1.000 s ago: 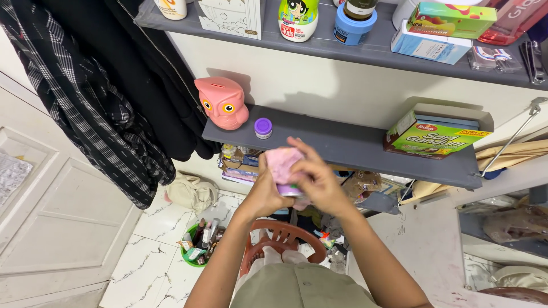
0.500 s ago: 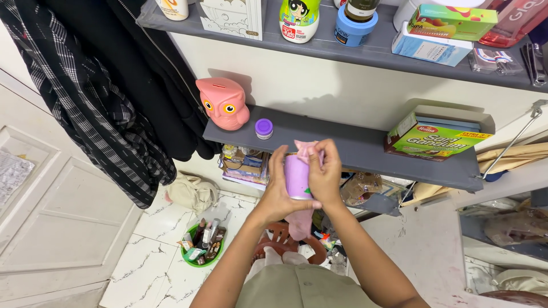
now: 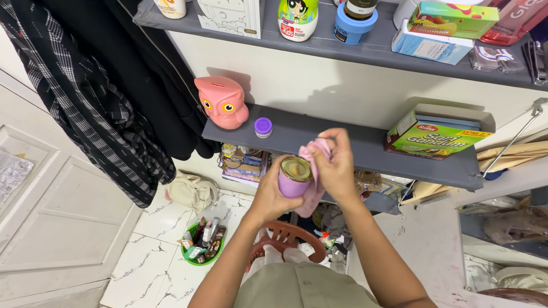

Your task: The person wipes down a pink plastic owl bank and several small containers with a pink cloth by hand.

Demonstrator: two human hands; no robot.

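Where the jar [image 3: 294, 178] stood upright before, it now tilts, gold lid toward the camera. Left hand [image 3: 274, 194] clamps its smooth purple cylinder below the grey shelf [image 3: 365, 145]. Right hand [image 3: 338, 168] grips a soft pink cloth [image 3: 313, 188] against it.

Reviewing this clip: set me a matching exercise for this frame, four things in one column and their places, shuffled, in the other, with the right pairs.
Things:
1. pink owl money box
2. small purple jar
3. pink cloth
4. green bowl

Places:
A. on the floor, full of small items
B. in the left hand
C. at the left end of the lower grey shelf
D. in the right hand, against the jar

Pairs: 1-C, 2-B, 3-D, 4-A
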